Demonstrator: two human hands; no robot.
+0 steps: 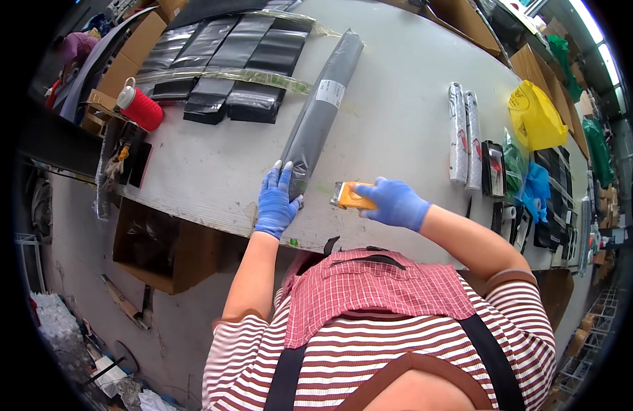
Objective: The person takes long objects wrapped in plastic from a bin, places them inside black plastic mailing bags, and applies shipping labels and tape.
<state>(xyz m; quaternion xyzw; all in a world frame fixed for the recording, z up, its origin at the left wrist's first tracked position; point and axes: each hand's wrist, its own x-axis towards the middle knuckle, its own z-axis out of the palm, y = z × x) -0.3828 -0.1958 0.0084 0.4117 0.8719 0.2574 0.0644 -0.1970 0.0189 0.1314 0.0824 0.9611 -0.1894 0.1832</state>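
A long grey plastic-wrapped roll [320, 113] with a white label lies slanted across the table. My left hand [278, 200], in a blue glove with pale fingertips, rests at the roll's near end. Its fingers are stretched along the side of the plastic and the thumb is near the end. To the right of that end, my gloved right hand [396, 203] is closed on a yellow hand tool [354, 196] with a grey metal front edge. The tool is just above or on the table, apart from the roll; its exact kind is hard to make out.
Black plastic packages [244, 51] lie at the far left, bound by clear tape. A red bottle [141, 108] stands near the left edge. Two silvery rolls [466, 137], a yellow bag [537, 115] and a blue bag [536, 188] sit on the right. Below is a cardboard box [167, 253].
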